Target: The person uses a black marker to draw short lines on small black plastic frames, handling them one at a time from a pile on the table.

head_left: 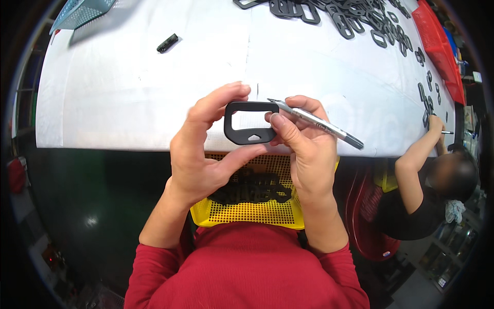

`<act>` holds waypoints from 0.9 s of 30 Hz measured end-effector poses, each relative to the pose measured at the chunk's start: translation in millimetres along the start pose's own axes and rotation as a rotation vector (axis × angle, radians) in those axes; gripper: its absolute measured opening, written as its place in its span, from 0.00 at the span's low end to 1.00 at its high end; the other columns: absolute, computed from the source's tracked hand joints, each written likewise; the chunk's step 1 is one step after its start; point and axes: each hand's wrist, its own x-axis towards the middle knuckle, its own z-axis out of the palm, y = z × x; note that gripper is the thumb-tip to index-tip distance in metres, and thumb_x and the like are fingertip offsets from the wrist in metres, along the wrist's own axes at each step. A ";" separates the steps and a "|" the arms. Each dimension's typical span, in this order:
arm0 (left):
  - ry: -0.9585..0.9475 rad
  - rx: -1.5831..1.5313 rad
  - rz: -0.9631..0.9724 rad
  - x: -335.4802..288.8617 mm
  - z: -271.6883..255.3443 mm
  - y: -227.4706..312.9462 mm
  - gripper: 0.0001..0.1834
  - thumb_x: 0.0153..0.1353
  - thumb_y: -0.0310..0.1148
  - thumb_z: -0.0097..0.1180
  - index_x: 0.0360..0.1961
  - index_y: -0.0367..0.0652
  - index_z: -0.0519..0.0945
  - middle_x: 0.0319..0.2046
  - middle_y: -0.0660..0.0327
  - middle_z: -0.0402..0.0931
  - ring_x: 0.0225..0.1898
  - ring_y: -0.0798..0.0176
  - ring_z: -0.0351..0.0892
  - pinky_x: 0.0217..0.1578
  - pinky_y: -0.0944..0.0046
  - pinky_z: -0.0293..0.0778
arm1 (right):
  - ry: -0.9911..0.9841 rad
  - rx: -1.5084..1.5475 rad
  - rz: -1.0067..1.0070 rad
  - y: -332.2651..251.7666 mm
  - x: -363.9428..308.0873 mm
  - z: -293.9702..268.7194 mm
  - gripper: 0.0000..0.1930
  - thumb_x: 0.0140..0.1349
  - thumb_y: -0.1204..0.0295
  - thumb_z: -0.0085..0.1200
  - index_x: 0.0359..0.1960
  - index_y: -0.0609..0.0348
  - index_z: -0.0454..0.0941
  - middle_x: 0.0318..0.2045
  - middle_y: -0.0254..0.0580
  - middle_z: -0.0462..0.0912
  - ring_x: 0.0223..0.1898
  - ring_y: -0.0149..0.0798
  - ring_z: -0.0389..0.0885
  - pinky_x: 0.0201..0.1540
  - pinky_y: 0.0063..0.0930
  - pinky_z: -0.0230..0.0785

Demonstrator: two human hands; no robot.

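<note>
A black rounded plastic frame (237, 135) with a large opening and a small cut-out is raised over the table's near edge. My right hand (314, 149) pinches its right side between thumb and fingers. That same hand also holds a grey marker pen (329, 127), slanting down to the right, its dark tip pointing left. Around the frame's left side curves my left hand (193, 149), open, thumb under the lower edge and fingers above the upper one. Whether its thumb or fingers touch the frame I cannot tell.
Below, a yellow basket (247, 218) contains black parts (252, 190). One small black piece (167, 43) lies on the white table (128, 103). Several similar frames (355, 18) are heaped at the far right, near a red basket (437, 49). A blue basket (85, 13) stands far left; a co-worker (417, 201) sits right.
</note>
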 end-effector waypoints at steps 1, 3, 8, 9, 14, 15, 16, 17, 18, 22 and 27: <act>-0.002 0.001 0.008 0.9 0.0 -0.6 0.36 0.39 0.22 0.66 0.53 0.35 0.66 0.48 0.50 0.70 0.49 0.55 0.71 0.47 0.59 0.70 | -0.002 0.002 -0.007 0.8 1.3 -0.7 0.15 0.53 0.80 0.57 0.42 0.61 0.68 0.30 0.39 0.79 0.29 0.26 0.77 0.29 0.17 0.73; -0.040 -0.204 -0.043 0.5 0.0 -2.1 0.35 0.41 0.21 0.66 0.54 0.35 0.65 0.50 0.51 0.69 0.52 0.56 0.70 0.50 0.59 0.69 | -0.087 0.187 0.112 7.1 3.4 -4.9 0.15 0.54 0.78 0.57 0.42 0.61 0.68 0.30 0.40 0.79 0.28 0.26 0.77 0.29 0.16 0.72; -0.057 -0.315 -0.069 -0.5 -1.1 -6.2 0.35 0.42 0.21 0.65 0.54 0.35 0.65 0.51 0.51 0.69 0.53 0.57 0.70 0.51 0.59 0.70 | 0.022 -0.138 -0.025 5.6 -1.0 1.6 0.13 0.59 0.70 0.54 0.43 0.62 0.75 0.26 0.35 0.78 0.26 0.21 0.73 0.28 0.11 0.66; -0.076 -0.220 -0.094 -1.8 -4.0 -7.4 0.35 0.42 0.21 0.66 0.53 0.35 0.65 0.50 0.52 0.70 0.53 0.58 0.71 0.51 0.60 0.69 | 0.026 -0.137 -0.021 5.7 -0.6 -3.5 0.13 0.59 0.70 0.54 0.43 0.62 0.75 0.26 0.35 0.78 0.26 0.21 0.73 0.28 0.11 0.66; -0.171 0.009 -0.149 -13.9 -9.9 -21.1 0.34 0.40 0.22 0.67 0.52 0.37 0.67 0.46 0.55 0.74 0.49 0.61 0.74 0.51 0.65 0.70 | 0.077 -0.348 -0.189 14.8 5.8 -13.1 0.08 0.57 0.71 0.57 0.33 0.62 0.75 0.22 0.32 0.77 0.21 0.18 0.69 0.21 0.11 0.60; -0.171 0.007 -0.154 -15.6 -8.9 -22.0 0.34 0.40 0.22 0.67 0.52 0.37 0.67 0.46 0.55 0.74 0.49 0.61 0.74 0.51 0.65 0.70 | 0.063 -0.321 -0.201 17.2 6.7 -12.6 0.08 0.55 0.71 0.58 0.27 0.62 0.73 0.20 0.31 0.77 0.20 0.17 0.69 0.20 0.11 0.59; -0.152 -0.019 -0.163 -17.3 -7.8 -22.4 0.33 0.40 0.21 0.67 0.51 0.38 0.68 0.45 0.55 0.74 0.49 0.61 0.74 0.50 0.64 0.71 | 0.080 -0.335 -0.204 16.3 6.7 -8.8 0.11 0.54 0.73 0.59 0.20 0.59 0.68 0.16 0.30 0.75 0.17 0.17 0.68 0.18 0.12 0.57; -0.134 -0.045 -0.170 -17.7 -6.9 -22.9 0.31 0.41 0.21 0.67 0.49 0.38 0.69 0.45 0.55 0.75 0.49 0.60 0.74 0.49 0.64 0.71 | 0.081 -0.336 -0.202 17.0 6.8 -7.5 0.11 0.54 0.73 0.59 0.20 0.59 0.68 0.16 0.30 0.75 0.17 0.17 0.68 0.18 0.12 0.57; -0.134 -0.045 -0.172 -18.4 -7.0 -24.2 0.31 0.41 0.21 0.67 0.49 0.38 0.69 0.45 0.55 0.75 0.49 0.60 0.74 0.49 0.64 0.71 | 0.076 -0.397 -0.270 17.9 6.8 -6.5 0.11 0.54 0.73 0.59 0.20 0.59 0.68 0.15 0.30 0.74 0.16 0.17 0.68 0.18 0.11 0.57; -0.143 -0.091 -0.117 -21.9 -7.7 -29.4 0.30 0.40 0.20 0.67 0.47 0.38 0.70 0.45 0.53 0.75 0.48 0.58 0.75 0.49 0.63 0.72 | 0.093 -0.518 -0.397 23.4 9.3 -1.9 0.12 0.53 0.74 0.58 0.18 0.59 0.66 0.10 0.28 0.70 0.14 0.17 0.64 0.15 0.13 0.54; -0.152 -0.117 -0.034 -24.2 -7.9 -34.2 0.30 0.39 0.20 0.67 0.47 0.38 0.71 0.45 0.52 0.75 0.48 0.56 0.75 0.49 0.62 0.72 | 0.069 -0.540 -0.405 31.3 10.8 -2.7 0.13 0.52 0.76 0.57 0.16 0.59 0.65 0.08 0.28 0.67 0.12 0.18 0.63 0.14 0.16 0.52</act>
